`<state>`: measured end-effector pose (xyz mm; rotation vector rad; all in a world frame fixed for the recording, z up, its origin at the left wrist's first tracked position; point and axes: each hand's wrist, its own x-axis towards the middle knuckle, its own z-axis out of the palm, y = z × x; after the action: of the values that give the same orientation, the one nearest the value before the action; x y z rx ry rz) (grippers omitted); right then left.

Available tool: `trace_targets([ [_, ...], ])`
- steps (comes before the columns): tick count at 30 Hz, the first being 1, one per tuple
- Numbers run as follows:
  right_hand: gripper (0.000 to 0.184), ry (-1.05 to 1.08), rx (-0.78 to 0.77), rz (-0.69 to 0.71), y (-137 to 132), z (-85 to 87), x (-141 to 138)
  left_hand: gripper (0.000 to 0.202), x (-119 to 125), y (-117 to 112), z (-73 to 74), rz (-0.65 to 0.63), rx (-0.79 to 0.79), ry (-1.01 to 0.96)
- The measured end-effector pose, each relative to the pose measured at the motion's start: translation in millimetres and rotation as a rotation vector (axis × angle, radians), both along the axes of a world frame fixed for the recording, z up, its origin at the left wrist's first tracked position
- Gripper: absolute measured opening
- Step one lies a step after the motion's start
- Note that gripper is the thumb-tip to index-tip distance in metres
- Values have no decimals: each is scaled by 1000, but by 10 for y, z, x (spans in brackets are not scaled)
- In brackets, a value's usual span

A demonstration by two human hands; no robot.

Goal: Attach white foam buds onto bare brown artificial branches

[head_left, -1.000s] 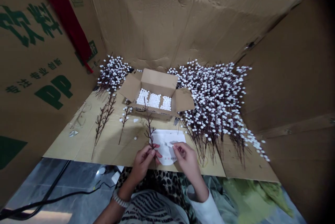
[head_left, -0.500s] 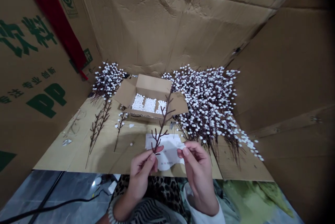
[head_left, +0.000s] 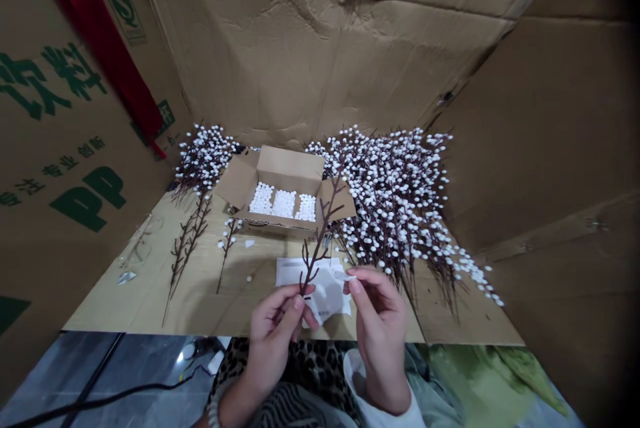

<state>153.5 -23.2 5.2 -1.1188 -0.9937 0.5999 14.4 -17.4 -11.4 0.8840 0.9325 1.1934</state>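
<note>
Left grip (head_left: pixel 273 341) clenched around the foot of a bare brown twig (head_left: pixel 323 228), the twig held up in the air and leaning slightly to the right, above a crumpled white paper sheet (head_left: pixel 290 273). Right grip (head_left: pixel 383 335) pinched at the fingertips on a small white scrap (head_left: pixel 349 277), just beside the twig, with paper or tape too small to tell apart. Likely trouble close at hand: too hard a squeeze snapping the thin side shoots, or a dry, weak pinch letting the scrap slip or cling to the wrong finger. Twig tip close over the flap of an open cardboard box (head_left: pixel 285 168), so a careless swing could catch the flap or tip loose the rows of white foam buds (head_left: pixel 284 204) inside. Just right of the hands, a dense heap of white-budded stems (head_left: pixel 395 208), easily snagged by a sleeve or a side shoot, with buds possibly knocked off. Loose white bud (head_left: pixel 249 278) on the cardboard-covered worktop (head_left: pixel 240 308), free to roll away if jolted. Further left, a budded twig (head_left: pixel 227 245), two bare twigs (head_left: pixel 187 248) and a smaller budded bunch (head_left: pixel 203 161), all well clear of the hands.
</note>
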Motion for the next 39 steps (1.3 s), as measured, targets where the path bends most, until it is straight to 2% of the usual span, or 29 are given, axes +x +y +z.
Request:
trace_targets([
  [7, 5, 9, -24, -27, -5, -54, 25, 43, -32, -9, -37, -12, -23, -9],
  [15, 5, -28, 1, -22, -43, -13, -4, 51, 1, 3, 62, -75, -121, -75],
  [18, 8, -91, 8, 5, -38, 15, -24, 54, 13, 1, 56, -81, -161, -91],
  [23, 10, -163, 3, 40, -10, 39, -52, 51, -3, -15, -10, -111, -132, -87],
  [29, 12, -165, 20, 79, -10, 44, -53, 49, -7, -19, -4, -112, -107, -100],
  [39, 10, -147, 8, 56, 2, 31, -82, 45, -15, -16, -48, -121, -79, -104],
])
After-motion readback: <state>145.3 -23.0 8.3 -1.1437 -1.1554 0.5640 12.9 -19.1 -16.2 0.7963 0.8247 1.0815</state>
